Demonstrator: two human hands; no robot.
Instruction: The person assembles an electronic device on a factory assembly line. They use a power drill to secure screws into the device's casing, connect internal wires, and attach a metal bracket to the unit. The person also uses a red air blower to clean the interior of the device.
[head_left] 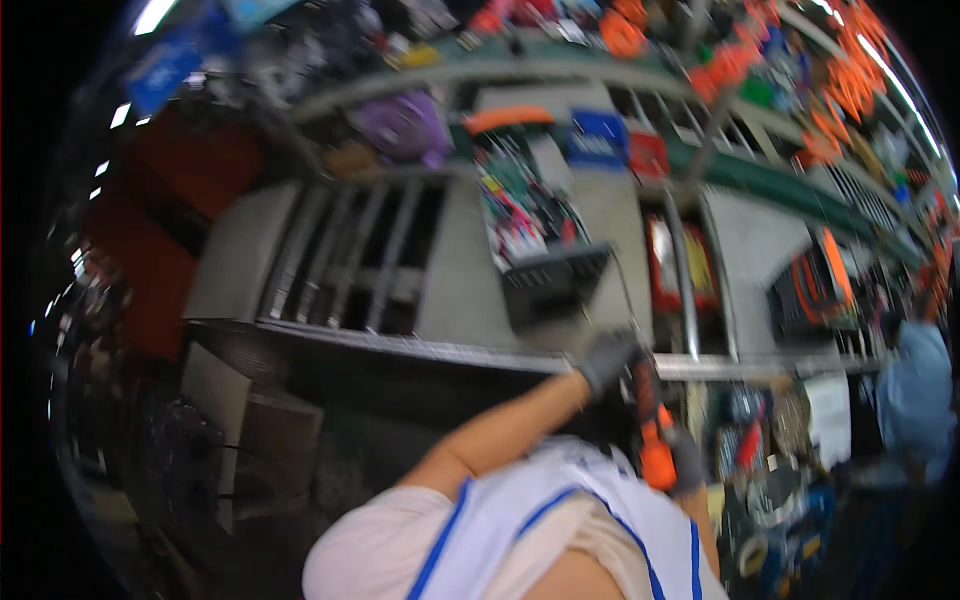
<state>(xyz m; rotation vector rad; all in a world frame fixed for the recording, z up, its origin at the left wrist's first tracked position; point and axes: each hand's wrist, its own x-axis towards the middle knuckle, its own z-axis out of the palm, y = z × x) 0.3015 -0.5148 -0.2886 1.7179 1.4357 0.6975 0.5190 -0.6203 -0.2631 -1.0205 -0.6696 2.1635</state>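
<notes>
Wrapped round the orange-and-black tool (656, 460), the right hand (686, 462), gloved in grey, is to the right of the unit (553, 285) and nearer the body. Just off the unit's near right corner, the left hand (608, 362), also gloved, is beside the tool's far end; blur means I cannot tell whether its fingers are closed on anything. With its wiring exposed, the unit rests on the conveyor (440, 350), its dark panel toward the person. Right of the unit's far end are a blue box (598, 138) and a red box (648, 156); left of it is a purple thing (405, 125). Well right of the unit is a second unit (812, 285).
</notes>
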